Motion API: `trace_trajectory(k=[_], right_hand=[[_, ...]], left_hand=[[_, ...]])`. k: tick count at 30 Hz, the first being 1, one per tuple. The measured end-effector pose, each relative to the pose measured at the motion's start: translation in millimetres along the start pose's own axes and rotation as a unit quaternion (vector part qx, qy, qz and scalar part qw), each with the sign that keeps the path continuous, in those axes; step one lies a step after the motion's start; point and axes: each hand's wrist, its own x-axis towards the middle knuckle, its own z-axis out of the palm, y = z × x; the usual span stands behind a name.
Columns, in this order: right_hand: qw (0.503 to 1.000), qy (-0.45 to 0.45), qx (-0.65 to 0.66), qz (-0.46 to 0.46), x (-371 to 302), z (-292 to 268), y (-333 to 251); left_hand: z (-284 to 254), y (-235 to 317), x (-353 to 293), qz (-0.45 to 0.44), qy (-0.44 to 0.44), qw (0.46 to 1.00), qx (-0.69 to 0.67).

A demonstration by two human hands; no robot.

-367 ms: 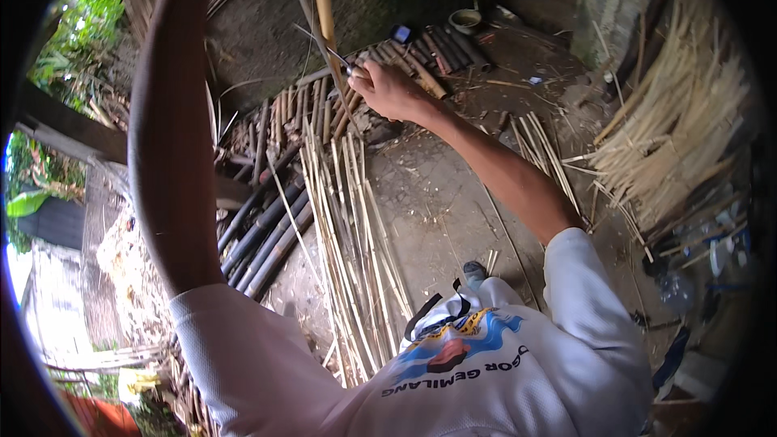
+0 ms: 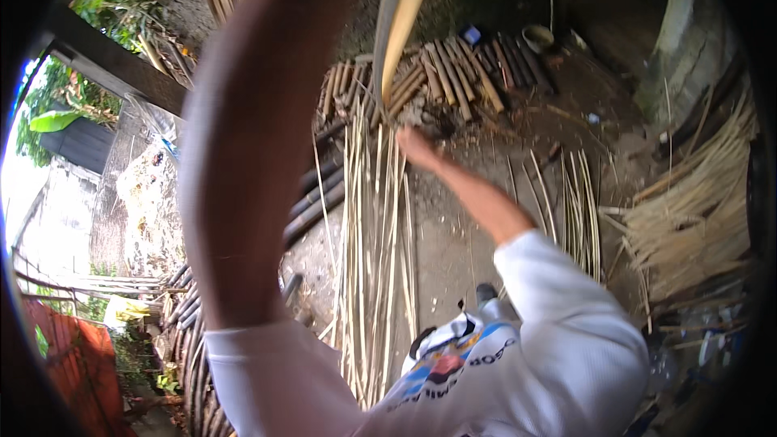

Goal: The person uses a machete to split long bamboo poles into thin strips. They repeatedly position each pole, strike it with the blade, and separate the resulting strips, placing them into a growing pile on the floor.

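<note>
1. Split bamboo length (image 2: 399, 32): seen top-ctr in head view (only view avail.), yellow face + greyish edge visible; upper end cut off by frame edge.
2. Long axis: approx. vertical in frame, slightly bowed, narrowing downward; lower tip can't be resolved vs. clutter behind.
3. R hand (image 2: 416, 148): placed just below & slightly right of bamboo's lower end, i.e. nearer hand as far as shown. Fingers seem curled but blurred; whether anything is held, or bamboo touched, can't be made out.
4. L arm (image 2: 251, 194): raised, blurred, run past top edge. L hand out of frame, so its grip state can't be confirmed.
5. Key relation: bamboo lies up-frame of R hand; its axis is met obliquely by R forearm (image 2: 477, 198), angled in from lower right.
6. Bkgd: long pale strips (image 2: 351, 226) laid on ground below R hand, roughly in line w/ bamboo; short bamboo pieces (image 2: 447, 73) stacked behind; smaller strip bunch (image 2: 581, 210) laid right of R forearm.
</note>
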Motion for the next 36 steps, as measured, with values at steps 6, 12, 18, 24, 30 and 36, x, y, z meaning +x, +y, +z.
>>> trace_trajectory(k=[6,12,18,24,30,36], right_hand=[[0.989,0.133,0.027,-0.057,-21.4,16.7,34.9],[0.975,0.19,0.119,0.009,-161.5,-86.0,131.1],[0.974,0.094,-0.205,0.002,-380.0,-129.0,124.6],[0.952,0.06,0.034,0.297,-544.8,-94.4,38.1],[0.88,0.161,0.15,0.421,-652.4,-103.0,-105.5],[0.889,0.218,0.212,0.343,-717.0,-102.6,-147.5]], left_hand=[[55.9,7.8,0.4,0.027,0.089,0.995,-0.027],[156.1,90.3,-86.1,0.152,0.27,0.875,-0.372],[237.6,130.6,-270.1,0.027,-0.055,0.932,-0.357],[236.5,271.6,-358.3,0.181,-0.156,0.866,-0.439],[211.3,401.0,-371.7,0.225,-0.1,0.843,-0.478],[176.3,465.2,-342.9,0.177,-0.05,0.867,-0.463]])
